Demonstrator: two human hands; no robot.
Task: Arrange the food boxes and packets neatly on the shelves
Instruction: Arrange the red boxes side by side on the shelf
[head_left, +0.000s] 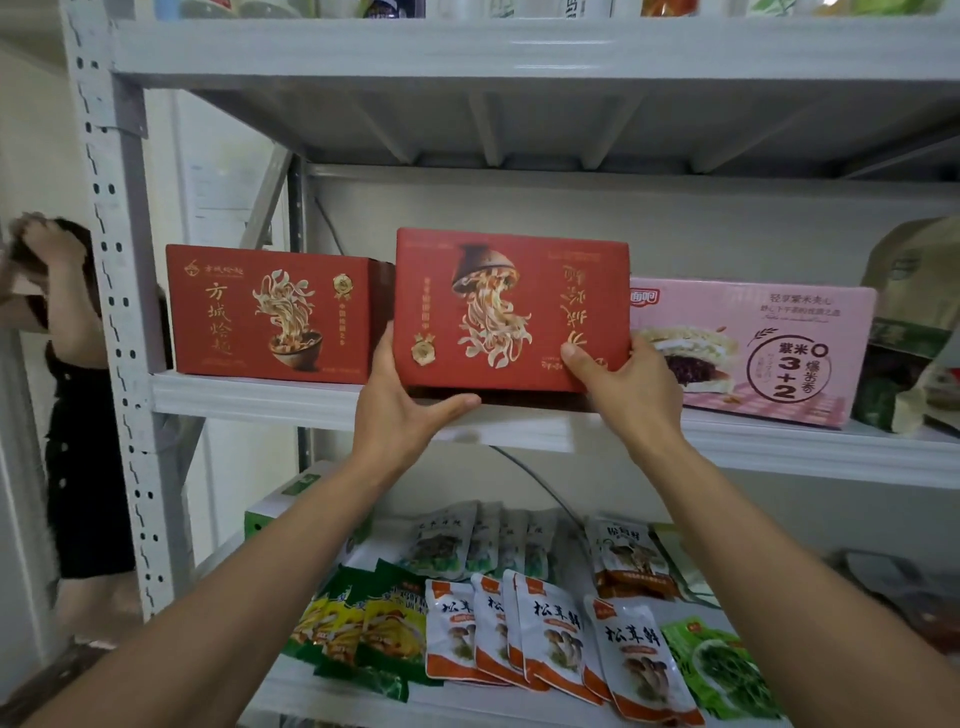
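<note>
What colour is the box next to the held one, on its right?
Pink box, with a checked band along the bottom; head view.

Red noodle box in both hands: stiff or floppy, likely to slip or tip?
Probably stiff: the red noodle box shows flat faces and straight edges though the left hand and right hand grip only its lower corners. Its smooth printed card may slide. Wide and low like the matching box on the shelf, it should stand without tipping.

Upside-down red noodle box (511, 306) between left hand (410, 410) and right hand (631, 387), at middle shelf (260, 400)
</note>
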